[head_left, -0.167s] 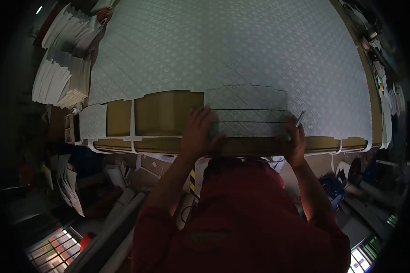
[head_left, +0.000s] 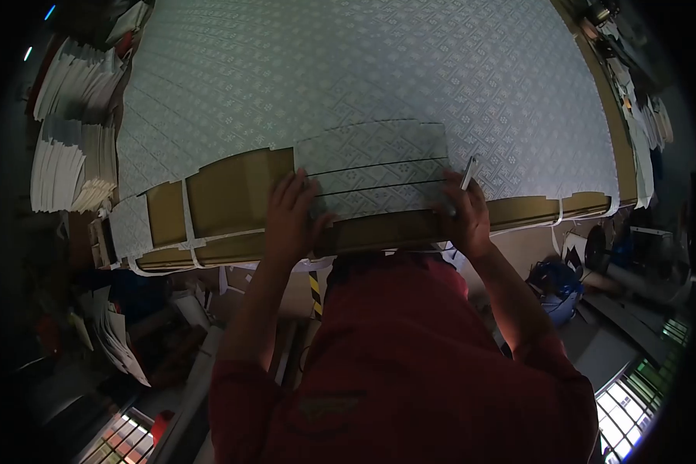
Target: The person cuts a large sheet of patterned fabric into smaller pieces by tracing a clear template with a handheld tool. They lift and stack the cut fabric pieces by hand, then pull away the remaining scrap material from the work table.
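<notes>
A block of pale, diamond-patterned pieces (head_left: pixel 379 170) lies at the near edge of the large sheet (head_left: pixel 348 62) of the same pattern, crossed by two dark lines where edges overlap or part. At its left end rests my left hand (head_left: pixel 290 216), fingers stretched along the edge and thumb apart. My right hand (head_left: pixel 468 216) touches the right end. A slim silvery tool (head_left: pixel 469 172), perhaps a knife or pen, sticks up from between its fingers; its lower part is hidden. Left of the block, cut-out gaps show the brown board (head_left: pixel 236 193) beneath.
Narrow pale strips (head_left: pixel 187 216) of the sheet cross the bare board. Stacks of cut sheets (head_left: pixel 66 155) stand at the left of the table, and more papers hang on the right side (head_left: pixel 630 116). A blue bundle (head_left: pixel 555 290) sits below the table at right.
The whole view has tilted and shifted, so the table and hands appear farther left. Both hands stay at the two ends of the patterned block, and the silvery tool remains in the right.
</notes>
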Demonstrator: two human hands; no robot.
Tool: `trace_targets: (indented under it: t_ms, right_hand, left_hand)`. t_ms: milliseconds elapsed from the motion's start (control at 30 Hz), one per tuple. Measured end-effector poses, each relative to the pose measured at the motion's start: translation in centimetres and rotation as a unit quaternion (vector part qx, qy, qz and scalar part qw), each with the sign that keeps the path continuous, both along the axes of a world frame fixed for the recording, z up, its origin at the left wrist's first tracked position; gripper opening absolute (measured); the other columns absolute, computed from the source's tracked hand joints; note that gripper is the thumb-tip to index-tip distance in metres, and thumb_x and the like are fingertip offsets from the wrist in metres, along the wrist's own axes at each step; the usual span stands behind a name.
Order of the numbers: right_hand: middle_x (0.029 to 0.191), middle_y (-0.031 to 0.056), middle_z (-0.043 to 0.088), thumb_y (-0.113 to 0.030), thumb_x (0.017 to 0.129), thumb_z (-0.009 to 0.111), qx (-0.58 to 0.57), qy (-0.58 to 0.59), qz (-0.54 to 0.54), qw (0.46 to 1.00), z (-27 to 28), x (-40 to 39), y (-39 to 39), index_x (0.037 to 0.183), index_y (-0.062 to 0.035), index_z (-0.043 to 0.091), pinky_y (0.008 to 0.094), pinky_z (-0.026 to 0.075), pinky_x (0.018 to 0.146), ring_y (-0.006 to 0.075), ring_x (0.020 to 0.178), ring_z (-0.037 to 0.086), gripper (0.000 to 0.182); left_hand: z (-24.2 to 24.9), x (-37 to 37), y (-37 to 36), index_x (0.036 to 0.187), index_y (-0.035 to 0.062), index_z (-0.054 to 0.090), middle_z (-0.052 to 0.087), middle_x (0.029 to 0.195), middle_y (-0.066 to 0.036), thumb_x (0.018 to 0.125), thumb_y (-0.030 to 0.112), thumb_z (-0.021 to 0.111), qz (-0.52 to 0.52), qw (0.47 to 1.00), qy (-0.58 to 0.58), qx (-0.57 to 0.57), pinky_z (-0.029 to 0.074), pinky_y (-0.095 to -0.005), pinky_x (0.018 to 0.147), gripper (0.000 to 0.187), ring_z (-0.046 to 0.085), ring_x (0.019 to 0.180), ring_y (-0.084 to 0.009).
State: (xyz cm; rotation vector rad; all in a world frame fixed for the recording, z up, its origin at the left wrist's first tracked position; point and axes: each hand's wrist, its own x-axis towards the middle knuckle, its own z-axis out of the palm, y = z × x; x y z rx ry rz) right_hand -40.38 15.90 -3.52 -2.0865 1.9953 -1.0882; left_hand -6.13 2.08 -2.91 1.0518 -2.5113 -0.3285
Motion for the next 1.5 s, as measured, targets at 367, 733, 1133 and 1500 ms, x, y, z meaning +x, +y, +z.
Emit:
trace_targets:
  t_ms: [367,733,1133,1500]
  right_hand:
    - [0.133,0.0191,0.067,-0.007,0.076,0.083,-0.011,0.002,0.024,1.000,-0.3,0.3,0.1,0.113,-0.0055,0.062,0.0501,0.050,0.102,0.0418,0.124,0.061,0.043]
    - [0.130,0.0189,0.069,-0.004,0.075,0.082,0.006,-0.003,0.022,1.000,0.1,0.3,-0.2,0.111,-0.0052,0.063,0.0480,0.051,0.100,0.0404,0.122,0.063,0.041]
    - [0.132,0.0210,0.067,-0.003,0.076,0.082,0.015,0.011,0.031,0.999,0.6,0.3,-0.3,0.110,-0.0045,0.060,0.0473,0.054,0.098,0.0410,0.122,0.063,0.041]
    - [0.135,0.0205,0.066,-0.005,0.077,0.082,-0.003,0.024,0.048,0.999,-0.1,-0.1,-0.3,0.113,-0.0043,0.061,0.0485,0.052,0.102,0.0425,0.125,0.062,0.042]
  left_hand:
    - [0.5,0.1,0.2,0.135,0.0069,0.061,0.052,0.149,-0.022,0.076,0.036,0.089,0.006,0.999,0.052,0.004,0.033,-0.0603,0.116,0.071,0.049,0.137,-0.0434]
    - [0.1,0.1,0.2,0.136,0.0073,0.059,0.050,0.153,-0.020,0.077,0.039,0.088,0.017,0.999,0.049,0.011,0.031,-0.0613,0.118,0.073,0.047,0.139,-0.0416]
    - [0.0,0.1,0.2,0.138,0.0073,0.057,0.046,0.156,-0.019,0.080,0.041,0.085,0.018,1.000,0.019,0.014,0.029,-0.0621,0.119,0.073,0.045,0.141,-0.0418]
    - [0.1,0.0,0.2,0.136,0.0056,0.059,0.048,0.154,-0.020,0.080,0.044,0.085,0.022,1.000,0.020,0.001,0.031,-0.0622,0.117,0.073,0.047,0.138,-0.0418]
